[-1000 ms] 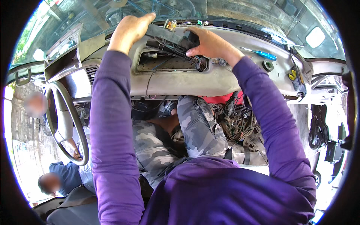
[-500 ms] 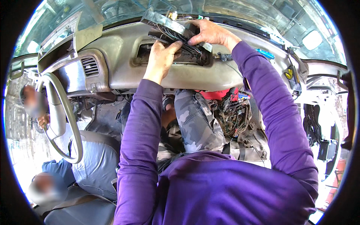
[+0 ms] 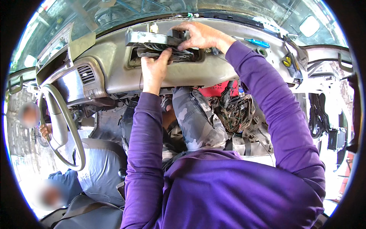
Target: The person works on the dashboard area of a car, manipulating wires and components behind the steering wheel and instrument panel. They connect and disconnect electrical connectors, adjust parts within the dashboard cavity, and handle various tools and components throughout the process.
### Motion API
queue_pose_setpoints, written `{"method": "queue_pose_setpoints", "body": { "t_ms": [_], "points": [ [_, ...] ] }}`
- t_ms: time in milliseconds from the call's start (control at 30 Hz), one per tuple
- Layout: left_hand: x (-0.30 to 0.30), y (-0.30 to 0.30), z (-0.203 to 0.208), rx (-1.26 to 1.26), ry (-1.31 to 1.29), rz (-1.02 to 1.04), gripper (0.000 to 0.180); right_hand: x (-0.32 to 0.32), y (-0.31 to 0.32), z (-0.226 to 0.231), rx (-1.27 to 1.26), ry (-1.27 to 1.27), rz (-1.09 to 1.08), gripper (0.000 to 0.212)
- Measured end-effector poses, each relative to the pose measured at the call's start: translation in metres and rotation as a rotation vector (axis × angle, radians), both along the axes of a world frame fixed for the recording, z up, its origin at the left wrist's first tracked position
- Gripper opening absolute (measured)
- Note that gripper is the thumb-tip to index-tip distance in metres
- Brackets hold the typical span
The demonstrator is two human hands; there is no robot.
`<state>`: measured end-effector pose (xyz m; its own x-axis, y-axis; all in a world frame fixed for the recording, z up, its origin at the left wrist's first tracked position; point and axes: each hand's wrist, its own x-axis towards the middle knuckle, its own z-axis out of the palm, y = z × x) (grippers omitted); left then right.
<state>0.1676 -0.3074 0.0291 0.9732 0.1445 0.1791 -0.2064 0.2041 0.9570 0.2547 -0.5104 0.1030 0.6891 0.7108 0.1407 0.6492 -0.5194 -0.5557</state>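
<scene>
A long grey metal-cased unit (image 3: 146,38) lies level above the rectangular opening (image 3: 132,62) in the beige dashboard. Dark wires (image 3: 182,57) run below it, into that opening. My left hand (image 3: 155,68) is closed at the opening's near side, its thumb pressed on the wires just under the unit; its fingertips are partly hidden. With thumb and fingers bent around it, my right hand (image 3: 200,37) grips the unit's dark right end from above.
A blue-handled tool (image 3: 258,43) lies on the dashboard at right, near a pouch with yellow-handled tools (image 3: 288,61). The steering wheel (image 3: 61,128) is on the left, with other people beyond it. A tangled wiring harness (image 3: 238,112) sits below the dashboard by a red item (image 3: 219,90).
The unit has moved left and down toward the dashboard opening, turning from a slant to nearly level. Both hands have gone with it, keeping their hold. The whole view has shifted slightly.
</scene>
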Motion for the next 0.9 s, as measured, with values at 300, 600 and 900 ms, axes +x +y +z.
{"method": "queue_pose_setpoints", "body": {
  "t_ms": [300, 600, 900],
  "points": [
    [0.015, 0.011, 0.016, -0.093, 0.279, -0.034, 0.017, 0.01, -0.013, -0.039, -0.113, -0.32, -0.012, 0.079],
    [0.005, 0.002, 0.025, 0.008, 0.219, -0.02, 0.034, -0.014, 0.0, -0.041, -0.113, -0.379, -0.114, 0.065],
    [0.014, -0.009, 0.032, -0.069, 0.371, 0.091, 0.039, -0.038, -0.006, -0.06, -0.011, -0.388, -0.205, 0.08]
  ]
}}
